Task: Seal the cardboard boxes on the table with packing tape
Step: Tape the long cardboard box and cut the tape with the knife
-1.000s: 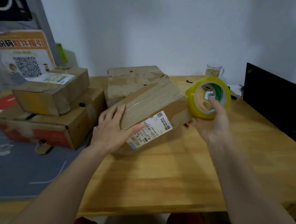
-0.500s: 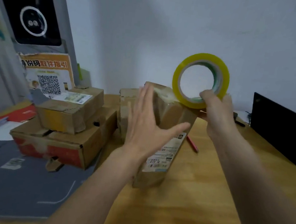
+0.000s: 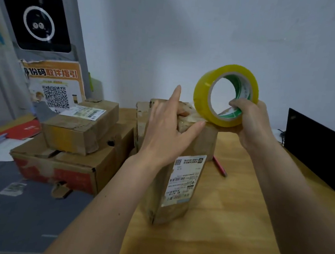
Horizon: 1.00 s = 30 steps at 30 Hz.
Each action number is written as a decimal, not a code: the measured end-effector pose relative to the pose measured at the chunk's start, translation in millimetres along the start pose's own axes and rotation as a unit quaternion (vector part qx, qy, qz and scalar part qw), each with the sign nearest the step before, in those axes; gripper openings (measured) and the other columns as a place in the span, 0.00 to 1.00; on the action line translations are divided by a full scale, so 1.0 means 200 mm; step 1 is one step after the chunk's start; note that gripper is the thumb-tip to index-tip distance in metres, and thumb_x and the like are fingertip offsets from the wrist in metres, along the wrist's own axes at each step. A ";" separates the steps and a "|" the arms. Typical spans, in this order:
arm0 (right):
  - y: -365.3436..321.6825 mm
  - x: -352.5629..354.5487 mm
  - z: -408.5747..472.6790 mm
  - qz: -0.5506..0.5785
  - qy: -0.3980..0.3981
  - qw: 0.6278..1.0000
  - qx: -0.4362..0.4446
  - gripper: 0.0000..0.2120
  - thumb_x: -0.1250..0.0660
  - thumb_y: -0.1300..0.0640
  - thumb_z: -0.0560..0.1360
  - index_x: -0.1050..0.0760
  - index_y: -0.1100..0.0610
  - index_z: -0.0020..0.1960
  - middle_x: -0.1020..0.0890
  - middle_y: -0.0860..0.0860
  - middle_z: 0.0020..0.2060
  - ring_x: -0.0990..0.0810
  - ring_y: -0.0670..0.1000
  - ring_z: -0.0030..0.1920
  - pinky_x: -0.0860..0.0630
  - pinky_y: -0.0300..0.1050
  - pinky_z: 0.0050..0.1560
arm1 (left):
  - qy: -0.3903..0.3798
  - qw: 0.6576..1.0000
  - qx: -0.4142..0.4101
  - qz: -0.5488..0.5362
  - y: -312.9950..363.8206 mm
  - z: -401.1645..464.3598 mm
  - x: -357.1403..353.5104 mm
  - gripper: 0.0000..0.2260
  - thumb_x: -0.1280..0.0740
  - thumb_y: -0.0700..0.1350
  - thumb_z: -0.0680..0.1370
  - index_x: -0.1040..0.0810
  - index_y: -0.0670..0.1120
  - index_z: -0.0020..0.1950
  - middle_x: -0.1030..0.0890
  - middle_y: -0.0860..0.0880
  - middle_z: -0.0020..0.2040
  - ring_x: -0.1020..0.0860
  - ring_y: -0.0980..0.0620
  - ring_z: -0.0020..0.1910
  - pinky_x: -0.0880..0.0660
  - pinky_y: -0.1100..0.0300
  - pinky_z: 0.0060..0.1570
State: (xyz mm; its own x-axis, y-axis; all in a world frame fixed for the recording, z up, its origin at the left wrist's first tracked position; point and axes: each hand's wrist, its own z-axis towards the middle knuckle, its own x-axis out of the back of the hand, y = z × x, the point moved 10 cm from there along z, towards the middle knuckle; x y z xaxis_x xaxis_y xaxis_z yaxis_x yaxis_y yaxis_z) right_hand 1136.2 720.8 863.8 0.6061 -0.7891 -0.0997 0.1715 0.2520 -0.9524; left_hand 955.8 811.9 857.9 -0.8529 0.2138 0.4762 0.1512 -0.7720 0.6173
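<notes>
Wooden table [image 3: 235, 225]: pale, smooth grain, fills lower right; grey mat [image 3: 12, 204] lies to its left. Black laptop screen [image 3: 319, 153] w/ matte face stands at far right edge.

Stack of two boxes [image 3: 74, 148] at left: bottom one wide, flat, brown card w/ worn red print and torn edges; top one smaller, creased, w/ white label on lid. Behind it an orange-framed QR poster [image 3: 53, 87] leans on a grey frame.

Main cardboard box [image 3: 177, 168] stands upright on end near table centre, just in front of another brown box [image 3: 142, 120]. Tall, narrow, scuffed brown card, corners dented. White shipping label [image 3: 186, 180] w/ barcodes runs down its near right face, lower edge peeling a bit. Top end looks crumpled, covered w/ wrinkled clear film or old tape.

Left hand [image 3: 168, 131] rests on box top, palm over near upper edge; fingers straight and spread, index pointing up, thumb out along top toward the roll.

Right hand [image 3: 251, 122] grips tape roll [image 3: 225, 95] at top right corner of box: thumb inside the core, fingers curled round outer side. Roll is yellowish translucent, glossy, wide ring; cardboard core w/ green-white print inside. Its lower rim touches box top.

Red pen [image 3: 220, 166], thin, lies on table just right of box.
</notes>
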 end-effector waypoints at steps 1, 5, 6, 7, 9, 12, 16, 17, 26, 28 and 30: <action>0.00 -0.01 0.00 0.002 -0.004 1.000 0.004 0.03 0.36 0.61 0.74 0.24 0.56 0.47 0.23 0.59 0.43 0.20 0.66 0.52 0.22 0.68 0.50 | 0.001 1.000 0.007 0.001 -0.01 0.00 0.01 0.42 0.35 0.64 0.73 0.47 0.50 0.81 0.24 0.56 0.57 0.34 0.49 0.68 0.34 0.44 0.69; -0.02 -0.05 -0.01 0.008 -0.024 0.999 0.037 0.06 0.37 0.62 0.75 0.24 0.54 0.42 0.23 0.55 0.38 0.21 0.54 0.40 0.21 0.48 0.36 | -0.012 0.999 0.042 0.014 -0.03 0.01 0.05 0.41 0.35 0.64 0.69 0.43 0.53 0.80 0.22 0.57 0.57 0.33 0.50 0.68 0.34 0.44 0.69; -0.02 -0.05 -0.01 0.008 -0.027 0.999 0.042 0.07 0.37 0.62 0.75 0.24 0.53 0.42 0.24 0.54 0.38 0.21 0.53 0.40 0.22 0.46 0.35 | -0.018 0.998 0.051 0.015 -0.03 0.02 0.06 0.41 0.35 0.63 0.68 0.42 0.54 0.79 0.22 0.57 0.56 0.32 0.50 0.67 0.33 0.44 0.69; -0.02 -0.06 -0.02 0.007 -0.031 0.998 0.045 0.07 0.37 0.63 0.75 0.24 0.53 0.42 0.24 0.54 0.38 0.22 0.52 0.39 0.23 0.44 0.33 | -0.024 0.998 0.059 0.017 -0.02 0.03 0.06 0.41 0.35 0.63 0.68 0.41 0.54 0.79 0.22 0.57 0.56 0.31 0.49 0.67 0.33 0.43 0.68; -0.03 -0.07 -0.02 0.004 -0.038 0.998 0.050 0.08 0.38 0.63 0.75 0.24 0.53 0.42 0.24 0.54 0.38 0.21 0.51 0.39 0.23 0.43 0.32 | -0.023 0.997 0.060 0.034 0.00 0.04 0.08 0.38 0.35 0.61 0.69 0.38 0.53 0.78 0.21 0.54 0.58 0.29 0.48 0.66 0.31 0.43 0.67; -0.02 -0.07 -0.01 -0.011 -0.051 0.998 0.045 0.06 0.38 0.63 0.76 0.24 0.54 0.45 0.22 0.55 0.41 0.20 0.53 0.42 0.22 0.46 0.37 | 0.004 0.996 0.011 0.089 0.06 0.02 0.08 0.30 0.34 0.55 0.76 0.35 0.49 0.77 0.21 0.51 0.59 0.29 0.49 0.64 0.31 0.44 0.67; -0.06 -0.05 0.00 -0.028 -0.085 0.995 0.050 0.06 0.38 0.65 0.76 0.24 0.56 0.47 0.19 0.56 0.39 0.18 0.51 0.38 0.21 0.42 0.34 | -0.016 0.994 -0.012 0.104 0.05 0.03 0.06 0.27 0.37 0.55 0.79 0.36 0.49 0.78 0.23 0.51 0.63 0.32 0.49 0.65 0.35 0.47 0.69; -0.06 -0.05 0.00 -0.029 -0.098 0.993 0.052 0.06 0.38 0.65 0.76 0.24 0.57 0.47 0.18 0.55 0.37 0.17 0.50 0.37 0.22 0.40 0.32 | -0.032 0.995 -0.007 0.094 0.04 0.03 0.05 0.28 0.38 0.57 0.79 0.37 0.50 0.78 0.23 0.52 0.63 0.33 0.50 0.66 0.35 0.47 0.69; -0.09 -0.03 0.04 -0.043 -0.136 0.988 0.061 0.08 0.39 0.69 0.74 0.26 0.59 0.48 0.15 0.54 0.34 0.16 0.53 0.39 0.19 0.43 0.37 | -0.116 0.989 0.007 0.089 0.02 0.04 0.03 0.26 0.38 0.59 0.80 0.35 0.54 0.77 0.33 0.60 0.47 0.35 0.50 0.63 0.36 0.47 0.67; -0.07 0.00 0.04 -0.046 -0.135 0.988 0.059 0.08 0.39 0.69 0.75 0.25 0.59 0.47 0.16 0.52 0.33 0.16 0.51 0.37 0.21 0.40 0.34 | -0.119 0.990 0.008 0.080 0.01 0.02 0.05 0.25 0.38 0.58 0.80 0.34 0.56 0.77 0.33 0.61 0.47 0.35 0.50 0.62 0.36 0.47 0.68; -0.05 0.01 0.04 -0.039 -0.140 0.988 0.049 0.08 0.39 0.70 0.75 0.26 0.59 0.47 0.16 0.52 0.32 0.16 0.49 0.35 0.23 0.38 0.30 | -0.121 0.990 0.008 0.075 0.01 0.01 0.06 0.23 0.39 0.58 0.81 0.33 0.57 0.76 0.33 0.60 0.46 0.35 0.50 0.61 0.36 0.47 0.68</action>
State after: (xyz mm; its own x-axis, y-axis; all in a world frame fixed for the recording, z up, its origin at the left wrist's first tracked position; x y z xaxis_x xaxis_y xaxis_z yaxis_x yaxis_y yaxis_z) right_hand 1141.4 722.0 875.9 0.7767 -0.6261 0.0691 0.2915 0.2600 -0.9206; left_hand 947.2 814.1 866.8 -0.6768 0.2365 0.6972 0.2765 -0.7960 0.5384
